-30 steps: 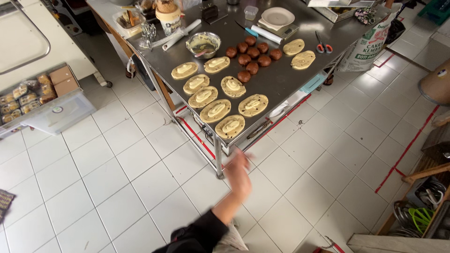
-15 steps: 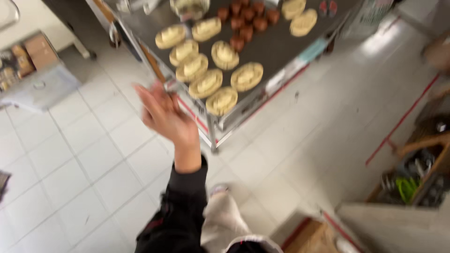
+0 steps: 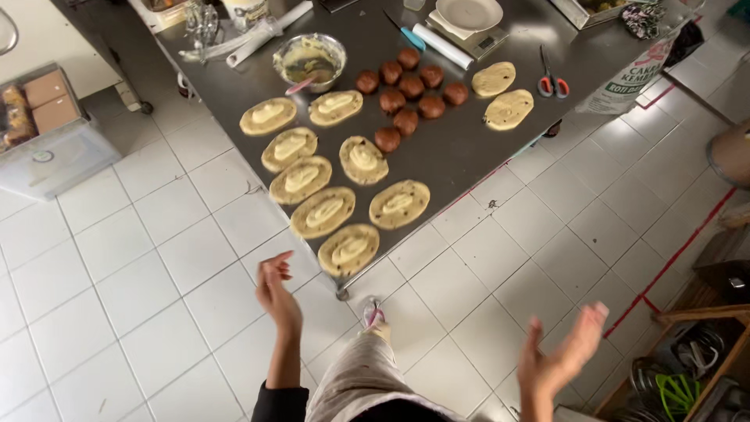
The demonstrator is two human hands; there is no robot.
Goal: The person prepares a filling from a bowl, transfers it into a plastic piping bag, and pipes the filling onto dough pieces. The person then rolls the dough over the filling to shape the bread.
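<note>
Both hands have dropped into view since half a second back, when only one arm was flung up across the table edge; now the left hand (image 3: 277, 295) hangs just off the near corner of the table (image 3: 469, 141), fingers loosely curled and a little apart, holding nothing, while the right hand (image 3: 558, 361) is raised over the floor tiles, well clear of the steel, palm open and fingers spread, also bare. Nearest the left hand lies the closest filled dough oval (image 3: 348, 249), one of a row of flattened rounds with pale filling down the middle, running back toward the bowl (image 3: 309, 61) of filling with its spoon. Behind them sit the brown balls (image 3: 406, 87) in a cluster, and two plain rounds (image 3: 501, 95) by the scissors (image 3: 551, 81). From where I stand, the sensible way in is to step close so the reach is short, bring both hands down on the near oval together, and lift its long edges gently so the filling stays centred and the soft dough neither tears nor sticks to its neighbour, which looks to be almost touching it.
</note>
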